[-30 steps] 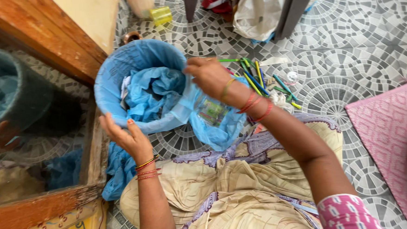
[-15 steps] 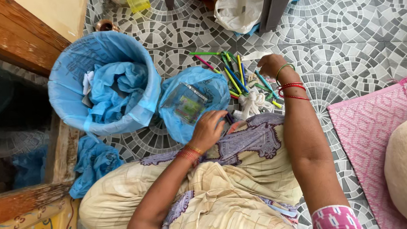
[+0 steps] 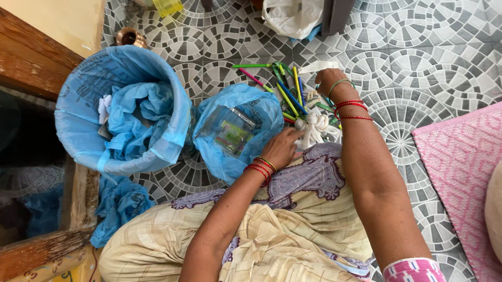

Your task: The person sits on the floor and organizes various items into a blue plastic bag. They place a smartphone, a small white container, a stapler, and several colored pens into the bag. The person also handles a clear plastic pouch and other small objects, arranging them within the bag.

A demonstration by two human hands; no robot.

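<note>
My left hand (image 3: pixel 283 146) reaches across my lap, and its fingertips close on a white knotted cord bundle (image 3: pixel 318 126) on the tiled floor. My right hand (image 3: pixel 329 81) is curled, knuckles up, over a scatter of coloured sticks (image 3: pixel 287 93); its fingers are hidden. Left of the sticks lies a crumpled blue plastic bag (image 3: pixel 249 104) with a clear packet (image 3: pixel 230 132) on it. Further left stands a round bin lined with a blue bag (image 3: pixel 82 92), with more blue plastic and white scraps inside.
A wooden frame (image 3: pixel 23 50) borders the left side. Loose blue plastic (image 3: pixel 117 202) lies by my knee. A pink mat (image 3: pixel 470 169) lies at the right, a white bag (image 3: pixel 293 10) and dark furniture legs at the top, a yellow cup (image 3: pixel 166 2) at the top left.
Both hands left the bin and came down to the floor. My left hand slid right from the blue bag's edge to the white cord bundle. My right hand stays over the sticks.
</note>
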